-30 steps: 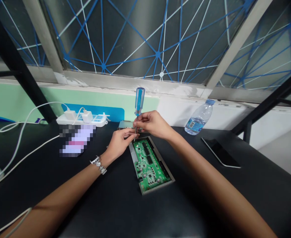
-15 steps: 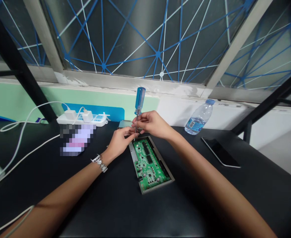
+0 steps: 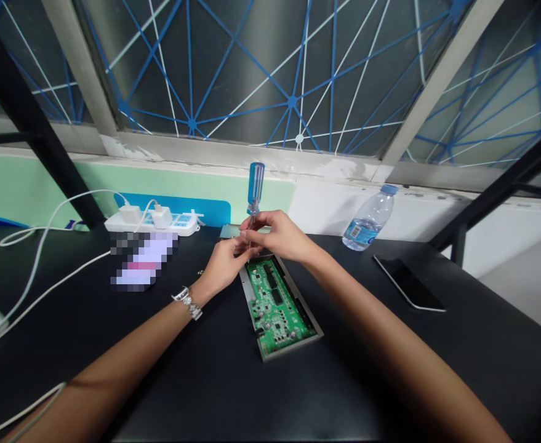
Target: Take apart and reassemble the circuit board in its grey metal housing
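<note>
At the far end of the circuit board (image 3: 280, 311), my right hand (image 3: 282, 235) pinches the screwdriver (image 3: 256, 184); my left hand (image 3: 221, 266) has narrowed fingers, grip unclear. Likely step: guiding the tool; next calls for steady alignment.

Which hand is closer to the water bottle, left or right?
Right. The right hand is to the left of the water bottle, with a gap between them. The left hand is farther away on that same side, by the far end of the circuit board.

Looks like an office or small electronics workshop (cannot tell which), judging by the black desk (image 3: 215, 387), power strip (image 3: 183, 223), screwdriver (image 3: 256, 184), circuit board (image 3: 280, 311) and patterned window (image 3: 252, 80).
</note>
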The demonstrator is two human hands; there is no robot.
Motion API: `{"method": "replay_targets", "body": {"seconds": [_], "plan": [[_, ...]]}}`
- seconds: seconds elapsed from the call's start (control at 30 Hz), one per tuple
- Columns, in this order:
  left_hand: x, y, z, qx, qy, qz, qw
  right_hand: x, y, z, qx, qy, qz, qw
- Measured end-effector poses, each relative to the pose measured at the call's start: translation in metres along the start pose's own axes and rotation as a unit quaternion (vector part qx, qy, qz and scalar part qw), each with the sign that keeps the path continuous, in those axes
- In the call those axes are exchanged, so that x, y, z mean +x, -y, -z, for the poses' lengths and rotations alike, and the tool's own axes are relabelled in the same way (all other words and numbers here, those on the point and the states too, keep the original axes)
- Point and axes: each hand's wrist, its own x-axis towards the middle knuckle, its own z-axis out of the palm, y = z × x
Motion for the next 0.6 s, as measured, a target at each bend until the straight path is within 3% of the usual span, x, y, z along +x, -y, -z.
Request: {"method": "replay_targets", "body": {"seconds": [0.33,0.6], "plan": [[0.000,0.005,-0.004,-0.027,0.009,0.005,1.000,0.001,-0.004,-0.004,-0.034,-0.023,-0.004,0.999],[-0.004,-0.006,0.003,-0.056,0.009,0.027,0.998,0.000,-0.004,0.006,-0.005,-0.029,-0.022,0.999]]}}
